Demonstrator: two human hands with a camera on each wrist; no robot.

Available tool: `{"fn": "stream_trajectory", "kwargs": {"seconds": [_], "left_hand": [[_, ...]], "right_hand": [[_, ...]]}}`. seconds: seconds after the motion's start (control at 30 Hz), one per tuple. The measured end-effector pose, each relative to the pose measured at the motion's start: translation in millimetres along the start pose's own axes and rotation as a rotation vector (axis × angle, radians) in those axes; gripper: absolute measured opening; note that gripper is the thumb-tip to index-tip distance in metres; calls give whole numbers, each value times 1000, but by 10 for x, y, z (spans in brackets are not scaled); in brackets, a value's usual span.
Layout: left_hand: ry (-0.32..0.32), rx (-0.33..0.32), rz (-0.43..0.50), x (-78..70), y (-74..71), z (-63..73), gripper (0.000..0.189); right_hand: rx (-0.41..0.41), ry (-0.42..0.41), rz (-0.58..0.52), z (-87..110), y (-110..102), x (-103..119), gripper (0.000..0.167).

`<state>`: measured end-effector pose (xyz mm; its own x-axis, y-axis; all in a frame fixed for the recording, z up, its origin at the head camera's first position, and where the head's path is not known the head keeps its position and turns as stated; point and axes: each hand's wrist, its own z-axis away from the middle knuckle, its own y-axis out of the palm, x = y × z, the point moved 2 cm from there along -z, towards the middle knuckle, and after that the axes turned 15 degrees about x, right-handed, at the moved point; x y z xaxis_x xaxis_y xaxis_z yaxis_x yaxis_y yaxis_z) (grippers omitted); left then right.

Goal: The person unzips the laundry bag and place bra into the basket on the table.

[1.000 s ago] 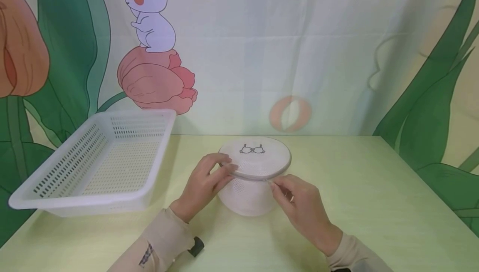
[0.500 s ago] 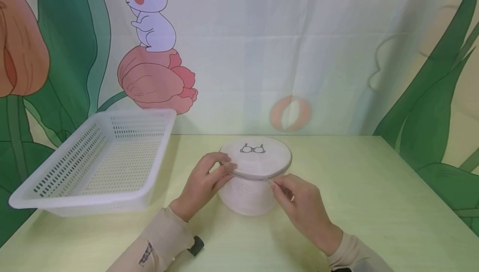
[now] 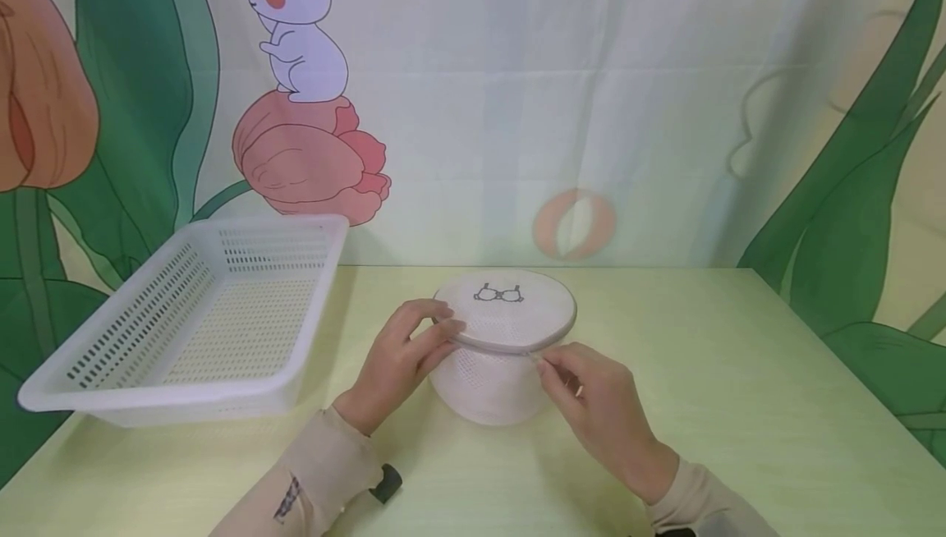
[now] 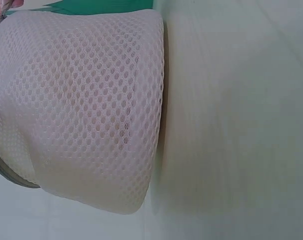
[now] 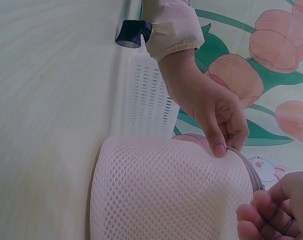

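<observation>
A white mesh bra laundry bag (image 3: 488, 393) stands upright on the table, its round lid (image 3: 517, 319) printed with a grey bra outline. A grey zipper (image 5: 249, 167) runs round the edge between lid and side. My left hand (image 3: 399, 360) pinches the zipped edge at the bag's left front, thumb below and fingers on the lid. At the front right, my right hand (image 3: 599, 397) pinches the small zipper pull between thumb and forefinger. The slider (image 5: 262, 187) shows right at those fingertips in the right wrist view. Mesh side wall (image 4: 86, 100) fills much of the left wrist view.
To the left stands a white perforated plastic basket (image 3: 296, 356) with nothing in it. Behind the pale table (image 3: 739, 406) hangs a curtain (image 3: 458, 110) printed with a rabbit and tulips. A black strap end (image 3: 387, 484) sticks out by the left sleeve.
The left fingertips have shifted very slightly left along the lid's edge. Both hands keep their pinch, and the bag stays in place.
</observation>
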<state>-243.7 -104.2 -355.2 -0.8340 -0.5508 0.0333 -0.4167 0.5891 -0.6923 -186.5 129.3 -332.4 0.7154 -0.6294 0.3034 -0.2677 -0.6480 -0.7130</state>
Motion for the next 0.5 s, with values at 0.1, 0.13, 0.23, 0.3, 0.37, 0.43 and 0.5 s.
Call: {"fn": "stream_trajectory", "kwargs": {"seconds": [0.1, 0.13, 0.23, 0.3, 0.37, 0.43, 0.5], "left_hand": [[-5, -4, 6, 10, -5, 2, 19], [-5, -3, 6, 10, -7, 3, 20], [-5, 1, 6, 6, -14, -1, 16], [-4, 2, 6, 3, -16, -3, 16], [-4, 2, 5, 0, -19, -6, 18], [-6, 3, 5, -1, -19, -7, 19], [-7, 4, 7, -3, -23, -8, 19]], "right_hand": [[0, -2, -3, -2, -6, 2, 10], [0, -2, -4, -2, -7, 3, 11], [-1, -2, -4, -1, -8, 1, 11], [-3, -3, -4, 0, -8, 0, 12], [-4, -4, -5, 2, -8, -1, 13], [-4, -6, -7, 2, -8, -1, 13], [-3, -7, -9, 3, -8, 0, 13]]}}
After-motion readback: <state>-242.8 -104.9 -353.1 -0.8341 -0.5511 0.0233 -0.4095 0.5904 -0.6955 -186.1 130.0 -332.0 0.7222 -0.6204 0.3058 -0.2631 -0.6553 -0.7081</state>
